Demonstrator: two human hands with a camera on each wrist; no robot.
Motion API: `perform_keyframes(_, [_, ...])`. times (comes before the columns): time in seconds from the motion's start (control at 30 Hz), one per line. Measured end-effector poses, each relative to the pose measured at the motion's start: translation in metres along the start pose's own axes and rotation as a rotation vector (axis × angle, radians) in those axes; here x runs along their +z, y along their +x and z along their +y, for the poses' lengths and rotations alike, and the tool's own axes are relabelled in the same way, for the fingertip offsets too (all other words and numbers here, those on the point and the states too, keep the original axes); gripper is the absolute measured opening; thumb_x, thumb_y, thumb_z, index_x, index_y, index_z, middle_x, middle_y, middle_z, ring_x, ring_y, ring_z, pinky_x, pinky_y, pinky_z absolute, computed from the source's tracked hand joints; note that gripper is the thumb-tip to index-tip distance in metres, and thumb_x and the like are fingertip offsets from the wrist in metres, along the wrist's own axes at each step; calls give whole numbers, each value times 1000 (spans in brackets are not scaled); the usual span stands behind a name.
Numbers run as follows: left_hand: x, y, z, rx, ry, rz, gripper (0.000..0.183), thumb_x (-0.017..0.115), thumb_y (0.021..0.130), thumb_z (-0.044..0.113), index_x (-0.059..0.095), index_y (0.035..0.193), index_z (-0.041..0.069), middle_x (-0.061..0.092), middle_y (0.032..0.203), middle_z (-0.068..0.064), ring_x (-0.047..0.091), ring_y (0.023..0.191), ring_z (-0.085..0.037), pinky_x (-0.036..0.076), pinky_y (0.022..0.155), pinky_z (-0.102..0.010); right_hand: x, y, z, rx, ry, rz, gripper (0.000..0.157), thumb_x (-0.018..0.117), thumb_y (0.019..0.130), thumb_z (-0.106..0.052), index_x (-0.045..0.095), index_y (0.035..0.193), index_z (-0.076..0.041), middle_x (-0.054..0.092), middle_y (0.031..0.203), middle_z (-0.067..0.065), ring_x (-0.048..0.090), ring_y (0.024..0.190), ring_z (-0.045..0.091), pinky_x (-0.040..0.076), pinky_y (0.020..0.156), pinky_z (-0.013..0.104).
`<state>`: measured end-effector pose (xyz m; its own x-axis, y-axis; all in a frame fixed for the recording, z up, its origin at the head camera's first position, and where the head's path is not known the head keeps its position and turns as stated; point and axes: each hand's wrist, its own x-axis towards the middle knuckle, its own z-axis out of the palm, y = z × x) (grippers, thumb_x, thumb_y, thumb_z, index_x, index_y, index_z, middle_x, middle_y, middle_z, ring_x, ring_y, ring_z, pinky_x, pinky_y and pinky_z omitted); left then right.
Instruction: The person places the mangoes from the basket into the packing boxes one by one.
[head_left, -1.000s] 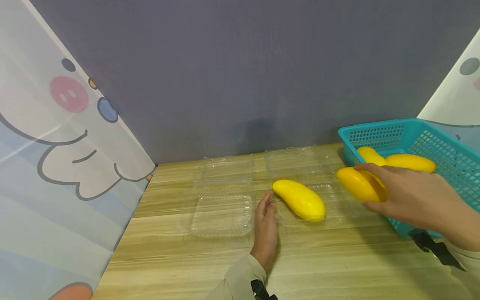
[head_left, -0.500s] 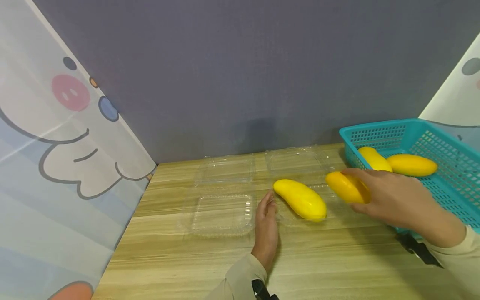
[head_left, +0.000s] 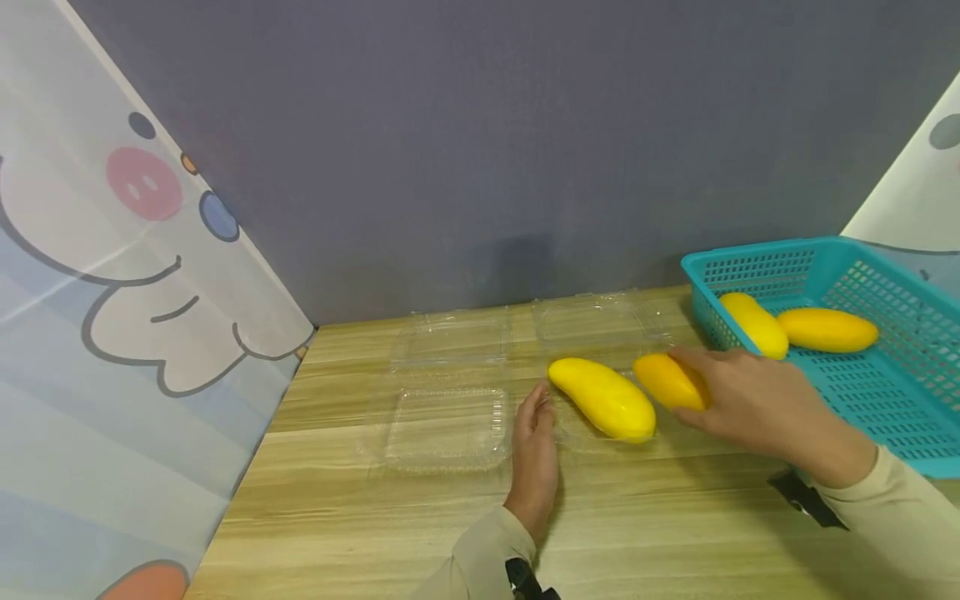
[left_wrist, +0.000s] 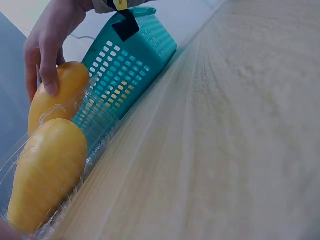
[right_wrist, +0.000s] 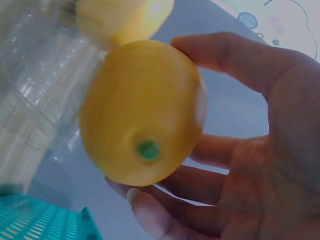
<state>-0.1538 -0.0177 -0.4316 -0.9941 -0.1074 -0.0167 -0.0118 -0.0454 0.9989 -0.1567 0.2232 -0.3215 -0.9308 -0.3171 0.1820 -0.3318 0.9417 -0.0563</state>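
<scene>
My right hand (head_left: 757, 408) grips a yellow mango (head_left: 667, 383) between thumb and fingers, above the right side of an open clear plastic clamshell box (head_left: 588, 321). Its rounded end with a green spot faces the right wrist camera, where the mango (right_wrist: 142, 110) fills the middle. Another yellow mango (head_left: 606, 402) lies slantwise in that box, close beside the held one. At the box's left edge stands my left hand (head_left: 535, 467), fingers fairly straight and pointing away, near the lying mango's narrow end. In the left wrist view, the lying mango (left_wrist: 47, 175) partly covers the held one.
A second open clear clamshell box (head_left: 447, 429) lies to the left of my left hand. On the right, a turquoise perforated basket (head_left: 892, 400) holds two more mangoes (head_left: 827, 330). A grey wall (head_left: 480, 167) stands behind the wooden table (head_left: 337, 517).
My right hand has moved left with the mango, away from the basket and over to the right box. My left hand and the lying mango keep their places.
</scene>
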Motion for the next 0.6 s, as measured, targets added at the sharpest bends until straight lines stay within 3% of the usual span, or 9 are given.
perform_keyframes(0.27, [1, 0, 1, -3, -10, -4, 42, 42, 105, 28, 45, 147, 24, 48, 149, -2, 43, 139, -22, 34, 118, -48, 7, 5, -2, 4, 25, 8, 68, 75, 82, -49, 59, 135, -9, 73, 104, 17, 60, 68, 18, 37, 45, 32])
perform_keyframes(0.6, [0, 0, 1, 2, -2, -4, 42, 42, 106, 28, 45, 147, 23, 48, 149, -3, 44, 138, -24, 34, 118, -49, 17, 10, -3, 29, 33, -25, 63, 67, 88, -53, 58, 133, -10, 73, 92, 15, 59, 64, 18, 41, 45, 36])
